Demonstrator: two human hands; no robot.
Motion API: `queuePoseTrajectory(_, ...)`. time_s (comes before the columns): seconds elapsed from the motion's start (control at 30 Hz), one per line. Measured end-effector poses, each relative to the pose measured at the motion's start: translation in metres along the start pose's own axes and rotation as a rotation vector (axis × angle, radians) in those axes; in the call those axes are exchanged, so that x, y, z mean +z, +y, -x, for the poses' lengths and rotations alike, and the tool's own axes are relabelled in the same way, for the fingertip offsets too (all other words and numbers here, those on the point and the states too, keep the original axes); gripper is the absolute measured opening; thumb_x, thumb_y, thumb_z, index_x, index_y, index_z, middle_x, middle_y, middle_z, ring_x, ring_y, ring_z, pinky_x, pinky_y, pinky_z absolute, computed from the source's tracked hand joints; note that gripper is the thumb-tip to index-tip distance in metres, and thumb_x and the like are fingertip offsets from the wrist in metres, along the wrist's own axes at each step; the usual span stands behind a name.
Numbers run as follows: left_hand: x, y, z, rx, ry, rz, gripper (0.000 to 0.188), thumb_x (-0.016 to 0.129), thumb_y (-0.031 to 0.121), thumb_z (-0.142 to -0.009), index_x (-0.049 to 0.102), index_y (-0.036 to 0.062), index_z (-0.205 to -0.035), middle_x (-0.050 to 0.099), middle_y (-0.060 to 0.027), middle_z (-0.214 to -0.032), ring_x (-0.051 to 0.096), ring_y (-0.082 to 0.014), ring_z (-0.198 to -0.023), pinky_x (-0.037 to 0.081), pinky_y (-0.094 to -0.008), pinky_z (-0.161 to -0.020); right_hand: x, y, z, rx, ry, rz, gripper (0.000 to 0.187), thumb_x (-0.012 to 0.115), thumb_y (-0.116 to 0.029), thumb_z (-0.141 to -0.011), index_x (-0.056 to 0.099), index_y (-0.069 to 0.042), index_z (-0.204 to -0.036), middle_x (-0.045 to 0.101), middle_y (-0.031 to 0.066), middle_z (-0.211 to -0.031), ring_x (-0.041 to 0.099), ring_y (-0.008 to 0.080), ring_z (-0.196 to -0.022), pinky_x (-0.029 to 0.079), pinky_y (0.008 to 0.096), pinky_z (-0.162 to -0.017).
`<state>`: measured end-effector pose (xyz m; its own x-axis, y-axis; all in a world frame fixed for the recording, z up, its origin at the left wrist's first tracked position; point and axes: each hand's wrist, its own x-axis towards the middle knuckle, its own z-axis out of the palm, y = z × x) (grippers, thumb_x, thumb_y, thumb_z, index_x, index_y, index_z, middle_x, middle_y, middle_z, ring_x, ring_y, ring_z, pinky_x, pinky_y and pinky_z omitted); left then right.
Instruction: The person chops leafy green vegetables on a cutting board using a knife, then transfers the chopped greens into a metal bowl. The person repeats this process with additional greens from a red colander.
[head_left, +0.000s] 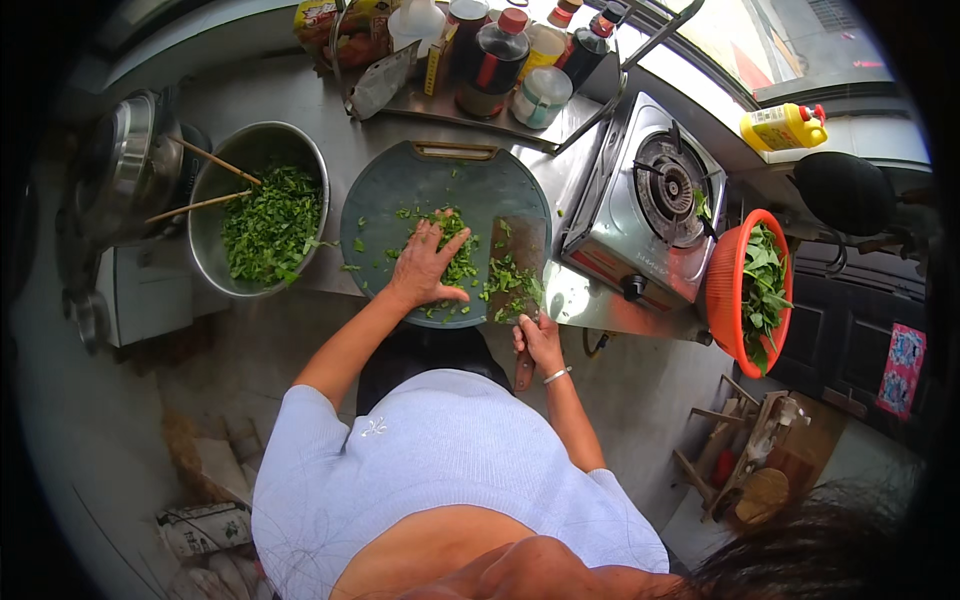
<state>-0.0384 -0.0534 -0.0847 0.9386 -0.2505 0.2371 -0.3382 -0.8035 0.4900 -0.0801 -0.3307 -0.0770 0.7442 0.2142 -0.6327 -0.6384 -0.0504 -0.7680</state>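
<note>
My left hand (428, 264) lies with spread fingers on chopped green leaves (463, 268), on a round dark green cutting board (388, 195). My right hand (541, 343) grips the wooden handle of a cleaver (518, 236). The broad blade lies flat over the board's right side, with chopped greens on top of it. Left of the board stands a large metal bowl (318, 170) holding a heap of chopped greens (268, 225). Two wooden chopsticks (212, 160) lean in it, their ends sticking out over its left rim.
A metal gas stove (625, 215) stands right of the board, and beside it an orange colander (728, 290) of whole leaves. Bottles (495, 60) and a lidded jar (543, 97) fill a rack behind the board. Steel pots (130, 150) stand far left; a yellow bottle (783, 128) sits back right.
</note>
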Motion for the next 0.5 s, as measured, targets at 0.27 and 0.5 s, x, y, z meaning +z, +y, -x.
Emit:
queuePoseTrajectory(0.27,0.013,0.008,0.005,-0.129,0.103,0.083,0.105,0.070,0.067,-0.054,0.040,0.0140,-0.139,0.034,-0.0226,-0.141,0.034,-0.0464,-0.126,0.029,-0.0541,-0.107,-0.005,-0.007,-0.008,0.142,-0.021,-0.092,0.013,0.051,-0.016,-0.094,0.045,-0.010,-0.084,0.050,0.0017,-0.061,0.046,0.0098,-0.047,0.043,0.0273,-0.046)
queuePoseTrajectory(0.5,-0.012,0.008,0.041,-0.039,-0.110,-0.031,0.114,0.068,0.072,-0.047,0.034,0.0200,-0.143,0.015,-0.0246,-0.151,0.017,-0.0488,-0.136,0.021,-0.0589,-0.109,0.008,-0.004,-0.014,0.148,-0.039,-0.096,0.014,0.052,-0.017,-0.094,0.046,-0.011,-0.083,0.049,0.0014,-0.058,0.045,0.0093,-0.045,0.042,0.0268,-0.043)
